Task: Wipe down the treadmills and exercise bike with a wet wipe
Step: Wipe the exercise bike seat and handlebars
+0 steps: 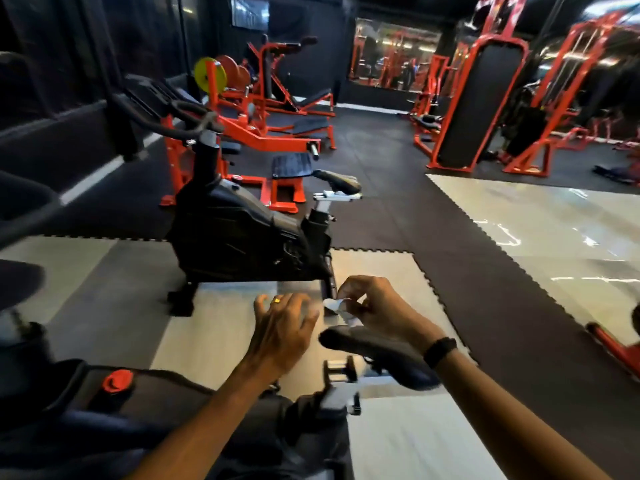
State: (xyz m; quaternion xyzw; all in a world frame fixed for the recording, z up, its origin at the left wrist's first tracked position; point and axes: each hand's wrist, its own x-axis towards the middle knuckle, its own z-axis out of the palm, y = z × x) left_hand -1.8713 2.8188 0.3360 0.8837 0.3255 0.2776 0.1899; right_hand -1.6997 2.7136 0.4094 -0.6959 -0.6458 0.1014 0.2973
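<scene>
A black exercise bike point(114, 420) fills the bottom left, with a red knob point(117, 381) on its frame and a black saddle point(377, 356) just under my hands. My right hand point(377, 306) pinches a small crumpled white wet wipe point(337, 304) above the front of the saddle. My left hand point(282, 327), wearing a ring, hovers beside it with fingers spread and holds nothing. A second black exercise bike point(242, 230) stands ahead on the pale floor, its saddle point(337, 181) pointing right.
Red and black weight machines point(273, 126) with coloured plates stand behind the far bike. Tall red cable stations point(485, 98) rise at the right. Dark rubber matting point(398, 209) borders glossy pale tiles point(554, 223). A red frame foot point(613, 348) lies at the right edge.
</scene>
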